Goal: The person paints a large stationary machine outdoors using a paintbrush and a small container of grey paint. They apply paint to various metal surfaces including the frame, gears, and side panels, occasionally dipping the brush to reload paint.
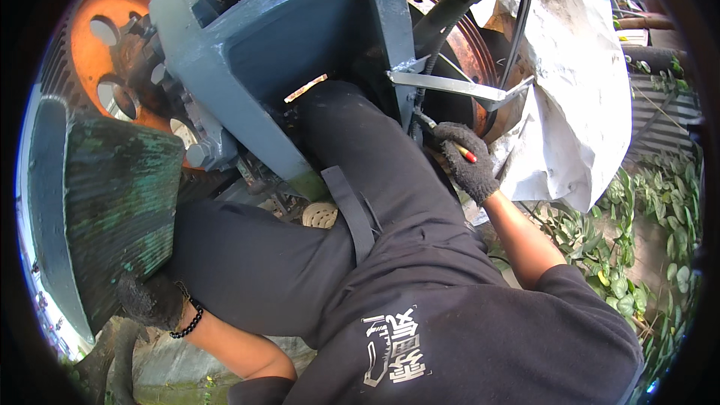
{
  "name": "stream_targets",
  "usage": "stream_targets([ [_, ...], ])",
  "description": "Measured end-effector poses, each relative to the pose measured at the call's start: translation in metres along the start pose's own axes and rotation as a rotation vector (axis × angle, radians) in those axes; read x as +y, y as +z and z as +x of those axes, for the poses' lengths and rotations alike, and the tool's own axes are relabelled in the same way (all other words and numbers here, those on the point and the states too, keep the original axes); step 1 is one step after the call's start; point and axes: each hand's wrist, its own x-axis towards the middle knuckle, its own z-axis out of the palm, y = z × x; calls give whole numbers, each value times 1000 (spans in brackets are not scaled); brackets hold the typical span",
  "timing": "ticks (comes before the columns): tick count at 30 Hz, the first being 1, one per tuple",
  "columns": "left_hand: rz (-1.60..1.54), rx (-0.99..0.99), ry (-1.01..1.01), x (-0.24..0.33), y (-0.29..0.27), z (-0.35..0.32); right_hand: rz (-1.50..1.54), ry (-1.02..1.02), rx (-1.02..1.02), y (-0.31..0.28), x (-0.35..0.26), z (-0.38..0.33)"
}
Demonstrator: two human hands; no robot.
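Note:
My right hand [469, 161], in a dark knit glove, is closed around a thin paintbrush [466, 153] with a red and yellow handle end. The brush's far end points up and left toward the grey metal frame [390, 37] and a light grey bracket [450, 85] that juts out to the right. My left hand [154, 301], also gloved, is at the lower edge of a dark green, ribbed metal part [120, 202]; its fingers seem curled on that edge, though the dark glove hides detail. My legs straddle the machine, one knee inside the grey frame's opening.
An orange wheel with round holes [112, 22] stands at the upper left beside large bolts [199, 154]. A rusty grooved pulley [465, 45] is behind the bracket. White crumpled sheeting [577, 90] hangs at the right, above leafy plants [622, 255]. A black cable [523, 15] runs down near the bracket.

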Motion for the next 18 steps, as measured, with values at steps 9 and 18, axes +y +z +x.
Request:
stream_targets([
  [9, 25, 192, 227, 8, 0, 29, -111, 80, -229, 2, 20, 9],
  [18, -345, 255, 45, 34, -9, 49, -196, -179, -176, 6, 28, 55],
])
